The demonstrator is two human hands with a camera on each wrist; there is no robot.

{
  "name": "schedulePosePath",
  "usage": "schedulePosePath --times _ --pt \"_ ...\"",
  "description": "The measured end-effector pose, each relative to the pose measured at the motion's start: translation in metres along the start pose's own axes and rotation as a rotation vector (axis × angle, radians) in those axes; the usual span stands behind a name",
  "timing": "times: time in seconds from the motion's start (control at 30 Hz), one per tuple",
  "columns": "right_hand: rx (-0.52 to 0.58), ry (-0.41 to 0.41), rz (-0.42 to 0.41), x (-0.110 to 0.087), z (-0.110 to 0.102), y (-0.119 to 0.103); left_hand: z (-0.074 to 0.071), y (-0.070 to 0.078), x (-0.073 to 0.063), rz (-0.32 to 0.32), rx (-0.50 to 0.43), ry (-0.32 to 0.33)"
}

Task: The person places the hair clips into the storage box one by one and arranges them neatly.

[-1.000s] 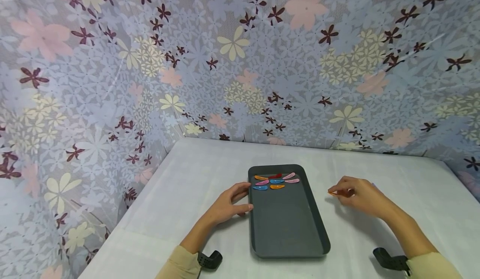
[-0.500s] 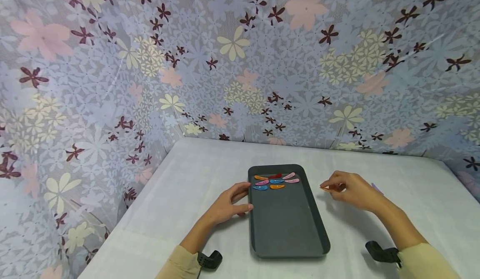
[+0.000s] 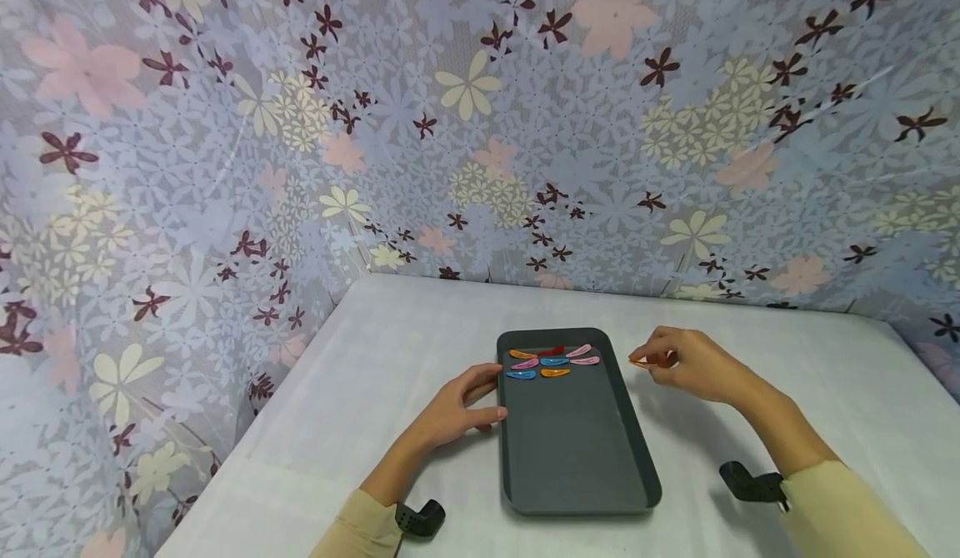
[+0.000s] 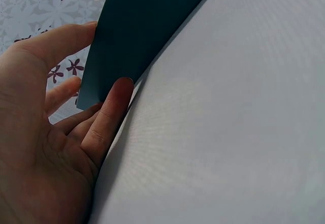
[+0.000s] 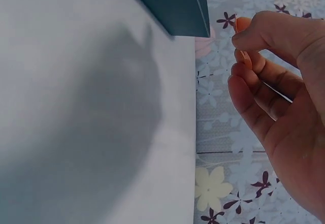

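My right hand [image 3: 693,362] pinches an orange hair clip [image 3: 643,364] between thumb and fingers, held above the table just right of the dark grey tray [image 3: 577,449]. In the right wrist view the orange clip [image 5: 246,57] shows partly, mostly covered by thumb and fingertips. My left hand [image 3: 453,408] rests its thumb and fingers against the tray's left side; the left wrist view shows the fingers [image 4: 109,115] touching the outer wall. Several snap hair clips lie in rows at the tray's far end, among them a red one [image 3: 551,350], a blue one [image 3: 521,374] and an orange one [image 3: 555,372].
A white-covered table [image 3: 390,341] extends around the tray. Behind and to the left hangs a flower-patterned cloth [image 3: 465,166]. Each wrist wears a black camera mount, such as the right one [image 3: 750,483].
My right hand has moved left and farther away with the orange hair clip, closer to the tray. A purple item seen behind that arm is now out of sight. My left hand has stayed put.
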State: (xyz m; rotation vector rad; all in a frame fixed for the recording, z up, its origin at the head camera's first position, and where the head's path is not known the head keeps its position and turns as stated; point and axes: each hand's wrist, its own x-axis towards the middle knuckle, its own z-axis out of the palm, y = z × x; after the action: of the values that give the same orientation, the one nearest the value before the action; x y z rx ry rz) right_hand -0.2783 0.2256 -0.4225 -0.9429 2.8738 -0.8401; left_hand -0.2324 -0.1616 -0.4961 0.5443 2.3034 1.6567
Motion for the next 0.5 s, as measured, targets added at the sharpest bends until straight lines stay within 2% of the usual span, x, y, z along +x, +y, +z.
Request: schedulePosePath --times 0.27,0.5 --pt "-0.005 -0.032 0.004 0.011 -0.002 -0.007 0.0 0.0 0.0 0.002 -0.025 -0.013" --pt "0.02 -0.044 0.004 0.022 0.0 -0.01 0.0 0.001 -0.001 -0.025 0.002 0.004"
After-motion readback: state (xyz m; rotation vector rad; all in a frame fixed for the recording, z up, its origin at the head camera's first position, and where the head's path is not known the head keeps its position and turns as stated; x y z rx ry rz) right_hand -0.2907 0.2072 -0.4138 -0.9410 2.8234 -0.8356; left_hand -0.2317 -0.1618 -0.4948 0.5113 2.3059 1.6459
